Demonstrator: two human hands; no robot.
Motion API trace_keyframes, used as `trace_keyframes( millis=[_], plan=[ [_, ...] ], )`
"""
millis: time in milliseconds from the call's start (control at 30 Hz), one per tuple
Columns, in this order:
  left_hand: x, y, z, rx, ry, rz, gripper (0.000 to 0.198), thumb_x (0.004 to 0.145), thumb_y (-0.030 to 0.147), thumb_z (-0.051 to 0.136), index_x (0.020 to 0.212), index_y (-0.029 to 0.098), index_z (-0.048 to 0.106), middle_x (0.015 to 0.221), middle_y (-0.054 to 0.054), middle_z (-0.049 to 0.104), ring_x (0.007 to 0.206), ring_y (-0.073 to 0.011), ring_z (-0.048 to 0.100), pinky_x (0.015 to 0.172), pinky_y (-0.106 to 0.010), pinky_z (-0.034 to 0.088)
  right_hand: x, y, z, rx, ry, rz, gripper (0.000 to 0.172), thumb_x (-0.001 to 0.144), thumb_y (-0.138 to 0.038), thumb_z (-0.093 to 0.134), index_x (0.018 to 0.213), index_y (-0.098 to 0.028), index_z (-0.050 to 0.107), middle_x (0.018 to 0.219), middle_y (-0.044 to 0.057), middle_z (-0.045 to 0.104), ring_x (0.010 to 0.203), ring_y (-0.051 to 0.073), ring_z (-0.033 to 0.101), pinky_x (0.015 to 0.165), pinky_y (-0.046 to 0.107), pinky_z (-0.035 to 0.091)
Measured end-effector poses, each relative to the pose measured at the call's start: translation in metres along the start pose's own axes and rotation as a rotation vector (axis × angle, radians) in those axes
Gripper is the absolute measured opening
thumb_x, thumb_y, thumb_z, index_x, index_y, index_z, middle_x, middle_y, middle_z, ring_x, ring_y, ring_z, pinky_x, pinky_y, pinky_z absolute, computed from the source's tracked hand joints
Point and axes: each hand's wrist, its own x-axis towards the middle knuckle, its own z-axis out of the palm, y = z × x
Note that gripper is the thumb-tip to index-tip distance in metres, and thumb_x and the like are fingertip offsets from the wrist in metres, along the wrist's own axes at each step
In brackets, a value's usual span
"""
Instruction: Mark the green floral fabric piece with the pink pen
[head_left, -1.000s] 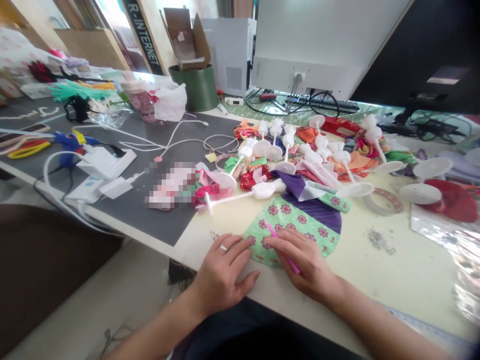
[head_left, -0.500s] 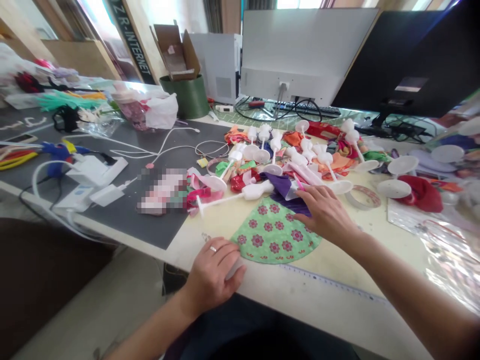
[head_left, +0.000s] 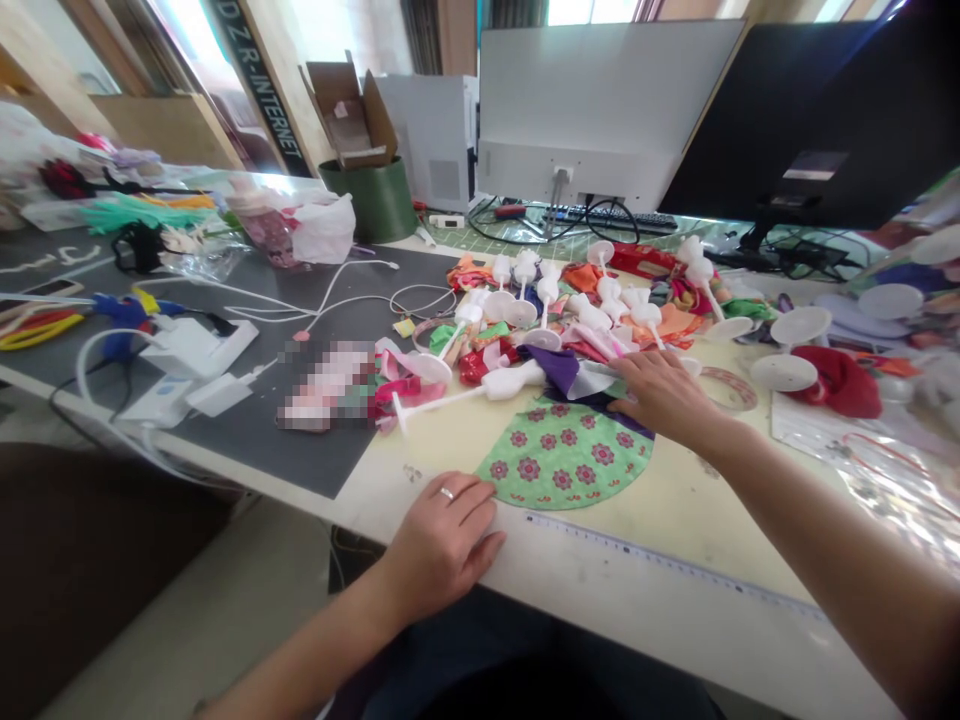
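Observation:
A green half-round cloth with pink flowers [head_left: 562, 465] lies flat on the cream table [head_left: 697, 510] in front of me. My left hand [head_left: 450, 530], a ring on one finger, rests palm down at the table's near edge, fingertips just touching the cloth's left corner. My right hand [head_left: 660, 395] reaches over the far side of the cloth. Its fingers lie spread on a purple cloth piece [head_left: 562, 368] at the edge of a heap of coloured cloths and white plastic doll stands [head_left: 592, 310]. No pink stick shows in that hand.
A clear ruler [head_left: 675, 565] lies along the near edge right of the cloth. A tape roll [head_left: 726, 387], a red cloth [head_left: 847, 385] and round white bases [head_left: 784, 372] sit to the right. Chargers and cables [head_left: 187, 355] cover the dark mat at left. Monitors stand behind.
My right hand has left the green cloth's near edge and moved forward onto the purple piece by the heap. The pink stick it held is out of sight. My left hand stays put.

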Motion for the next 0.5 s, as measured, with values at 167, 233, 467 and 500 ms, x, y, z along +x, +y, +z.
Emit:
trace_keyframes(
  millis=[167, 233, 467, 500],
  plan=[
    [-0.001, -0.001, -0.002, -0.016, 0.009, -0.002, 0.015, 0.084, 0.019, 0.057, 0.096, 0.012, 0.063, 0.101, -0.013, 0.069, 0.097, -0.0243, 0.060, 0.089, -0.042, 0.051, -0.003, -0.003, -0.021, 0.016, 0.058, 0.014, 0.032, 0.083, -0.036, 0.055, 0.107, -0.015, 0.059, 0.100, 0.013, 0.064, 0.096, 0.030, 0.057, 0.085, 0.048, 0.045],
    [-0.003, -0.002, -0.003, -0.021, 0.022, -0.001, 0.016, 0.084, 0.018, 0.057, 0.097, 0.011, 0.063, 0.101, -0.013, 0.069, 0.097, -0.0242, 0.060, 0.090, -0.043, 0.051, -0.012, -0.017, -0.039, 0.101, 0.134, 0.050, 0.031, 0.086, -0.034, 0.054, 0.110, -0.015, 0.058, 0.102, 0.014, 0.064, 0.096, 0.029, 0.058, 0.085, 0.048, 0.046],
    [-0.005, -0.005, 0.001, -0.047, 0.020, 0.002, 0.020, 0.083, 0.019, 0.059, 0.101, 0.012, 0.062, 0.103, -0.013, 0.068, 0.098, -0.0247, 0.060, 0.090, -0.044, 0.051, -0.071, -0.094, -0.067, 0.523, 0.058, -0.236, 0.019, 0.088, -0.018, 0.052, 0.106, -0.016, 0.059, 0.096, 0.010, 0.065, 0.095, 0.024, 0.060, 0.088, 0.047, 0.051],
    [-0.005, -0.006, 0.002, -0.047, 0.022, 0.001, 0.019, 0.084, 0.019, 0.059, 0.101, 0.012, 0.063, 0.103, -0.013, 0.068, 0.098, -0.0247, 0.060, 0.090, -0.044, 0.051, -0.077, -0.100, -0.066, 0.525, 0.026, -0.254, 0.019, 0.089, -0.017, 0.050, 0.105, -0.016, 0.059, 0.096, 0.010, 0.065, 0.096, 0.024, 0.060, 0.085, 0.046, 0.053]
  ],
)
